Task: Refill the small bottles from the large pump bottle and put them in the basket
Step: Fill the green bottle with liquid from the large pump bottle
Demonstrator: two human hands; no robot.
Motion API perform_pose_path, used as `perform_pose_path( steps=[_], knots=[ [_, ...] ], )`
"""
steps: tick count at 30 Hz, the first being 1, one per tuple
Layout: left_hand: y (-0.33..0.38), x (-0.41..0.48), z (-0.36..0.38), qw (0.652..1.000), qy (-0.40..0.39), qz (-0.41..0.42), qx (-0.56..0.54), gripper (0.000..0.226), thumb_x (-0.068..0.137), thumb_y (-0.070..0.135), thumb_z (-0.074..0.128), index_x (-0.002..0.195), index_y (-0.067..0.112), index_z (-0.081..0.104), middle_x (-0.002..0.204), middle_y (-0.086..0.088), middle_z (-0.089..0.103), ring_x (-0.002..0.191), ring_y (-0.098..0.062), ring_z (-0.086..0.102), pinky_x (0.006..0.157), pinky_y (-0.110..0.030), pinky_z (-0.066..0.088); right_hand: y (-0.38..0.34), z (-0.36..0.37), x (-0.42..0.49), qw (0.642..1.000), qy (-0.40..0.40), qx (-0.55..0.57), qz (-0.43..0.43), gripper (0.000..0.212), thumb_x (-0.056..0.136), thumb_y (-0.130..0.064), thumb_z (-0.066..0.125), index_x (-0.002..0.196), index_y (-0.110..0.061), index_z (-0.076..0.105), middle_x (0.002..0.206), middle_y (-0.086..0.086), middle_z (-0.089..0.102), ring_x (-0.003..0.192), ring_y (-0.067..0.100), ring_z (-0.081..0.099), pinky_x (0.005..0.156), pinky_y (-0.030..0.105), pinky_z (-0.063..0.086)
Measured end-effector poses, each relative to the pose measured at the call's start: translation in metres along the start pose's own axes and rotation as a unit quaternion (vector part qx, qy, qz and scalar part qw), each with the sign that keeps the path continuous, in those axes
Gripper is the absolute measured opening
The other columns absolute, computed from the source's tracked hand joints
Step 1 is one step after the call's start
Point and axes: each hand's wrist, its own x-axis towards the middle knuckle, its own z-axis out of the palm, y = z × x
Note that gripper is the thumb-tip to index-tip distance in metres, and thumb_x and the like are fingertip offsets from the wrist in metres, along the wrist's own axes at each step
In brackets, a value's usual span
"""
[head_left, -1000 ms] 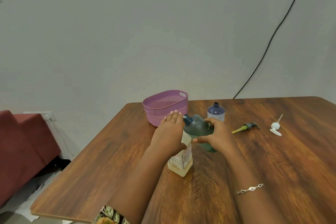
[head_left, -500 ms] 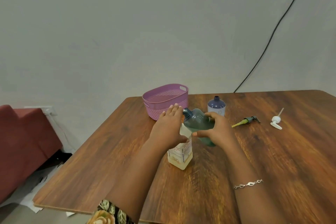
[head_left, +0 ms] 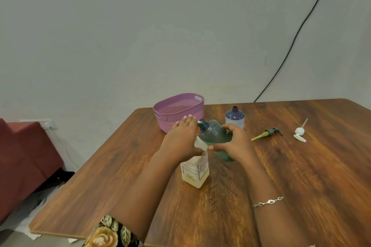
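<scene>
FILLING UNDER WAY: A person's left hand [head_left: 183, 138] lies flat, fingers straight, over the top of the large pump bottle [head_left: 195, 169]. The bottle stands near the middle of the wooden worktop [head_left: 301, 176] with pale yellow liquid low in its base. The right hand [head_left: 235, 143] grips a small green bottle [head_left: 214, 134], tilted so that its open neck points under the left fingertips, where the spout appears to be; the pump head itself is hidden. The step in hand looks to be the filling of the first small bottle. A small blue bottle [head_left: 234, 117] stands uncapped just behind, and no bottle shows in the purple basket [head_left: 178, 110] at the far left. Two loose pump tops, one grey with a yellow tube [head_left: 268, 132] and one white [head_left: 300, 133], lie well to the right. The next move calls for holding the neck under the spout while the left hand presses, then refitting a top. The large bottle's label carries print too blurred to read.
</scene>
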Motion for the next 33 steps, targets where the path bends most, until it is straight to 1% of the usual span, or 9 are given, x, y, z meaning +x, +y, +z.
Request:
perform_pose_path(
  steps=[3,7,12,16,22,26,30,31,33],
  knots=[
    [0.003,-0.001,0.006,0.999,0.011,-0.001,0.032,0.097,0.082,0.037,0.068,0.150,0.011,0.003,0.158,-0.008,0.002,0.145,-0.021,0.003,0.115,-0.030,0.006,0.002,0.000,0.000,1.000,0.002,-0.004,-0.001,0.065,0.062,-0.021,0.085,0.119,-0.016,0.054,0.105,-0.006,0.052,0.095,0.010,0.046,0.075,0.025,0.038],
    [0.003,-0.004,0.013,0.998,0.013,0.006,0.060,0.096,0.083,0.031,0.068,0.149,0.009,0.003,0.157,-0.010,0.004,0.145,-0.023,0.006,0.115,-0.032,0.009,0.006,0.004,-0.002,1.000,-0.012,-0.011,0.007,0.065,0.064,-0.021,0.083,0.121,-0.016,0.052,0.109,-0.004,0.052,0.097,0.010,0.045,0.078,0.027,0.041],
    [0.000,-0.005,0.007,0.999,-0.003,0.011,0.037,0.095,0.084,0.036,0.066,0.150,0.011,0.002,0.158,-0.007,0.002,0.145,-0.020,0.003,0.115,-0.031,0.008,0.003,0.003,-0.003,1.000,-0.008,-0.003,0.011,0.066,0.064,-0.021,0.084,0.122,-0.015,0.052,0.112,-0.002,0.054,0.097,0.011,0.046,0.078,0.027,0.041],
    [-0.002,-0.001,-0.005,1.000,-0.003,0.009,0.010,0.090,0.083,0.041,0.066,0.149,0.014,0.011,0.158,-0.003,0.008,0.144,-0.017,0.009,0.114,-0.030,0.013,0.000,-0.003,-0.001,1.000,-0.002,0.003,0.005,0.064,0.063,-0.020,0.084,0.119,-0.016,0.053,0.103,-0.007,0.051,0.095,0.010,0.047,0.075,0.026,0.039],
    [0.002,0.002,-0.002,0.999,0.005,0.015,0.045,0.085,0.080,0.034,0.071,0.146,0.013,0.022,0.156,-0.005,0.018,0.143,-0.020,0.018,0.113,-0.029,0.018,0.006,0.000,-0.002,1.000,-0.003,-0.011,0.010,0.064,0.063,-0.020,0.084,0.119,-0.016,0.053,0.102,-0.007,0.050,0.096,0.012,0.048,0.075,0.027,0.041],
    [0.003,0.000,-0.001,0.999,0.000,0.014,0.051,0.084,0.081,0.033,0.070,0.146,0.013,0.021,0.156,-0.005,0.018,0.142,-0.020,0.019,0.113,-0.029,0.019,0.005,0.003,-0.001,1.000,-0.011,-0.015,0.015,0.064,0.064,-0.022,0.083,0.119,-0.017,0.052,0.105,-0.006,0.051,0.096,0.012,0.048,0.076,0.028,0.042],
    [-0.002,0.000,-0.008,1.000,-0.002,0.012,0.022,0.079,0.082,0.039,0.068,0.146,0.018,0.025,0.155,-0.002,0.022,0.140,-0.018,0.026,0.110,-0.031,0.028,0.000,0.001,-0.001,1.000,-0.010,-0.018,0.014,0.065,0.063,-0.021,0.083,0.119,-0.018,0.052,0.107,-0.005,0.052,0.095,0.011,0.046,0.079,0.030,0.046],
    [-0.002,0.001,-0.010,1.000,-0.006,0.012,0.021,0.079,0.082,0.039,0.067,0.145,0.018,0.026,0.155,-0.002,0.023,0.139,-0.018,0.028,0.109,-0.032,0.029,-0.001,0.000,-0.001,1.000,-0.008,-0.018,0.012,0.065,0.063,-0.021,0.084,0.119,-0.017,0.052,0.106,-0.005,0.052,0.095,0.011,0.047,0.079,0.030,0.045],
    [0.000,0.004,-0.012,0.999,-0.016,0.015,0.035,0.082,0.082,0.040,0.068,0.146,0.015,0.023,0.155,-0.003,0.021,0.140,-0.020,0.025,0.110,-0.032,0.028,-0.002,-0.002,0.001,1.000,-0.002,-0.024,0.007,0.064,0.063,-0.022,0.084,0.118,-0.018,0.053,0.104,-0.006,0.051,0.094,0.011,0.047,0.076,0.028,0.043]
  ],
)
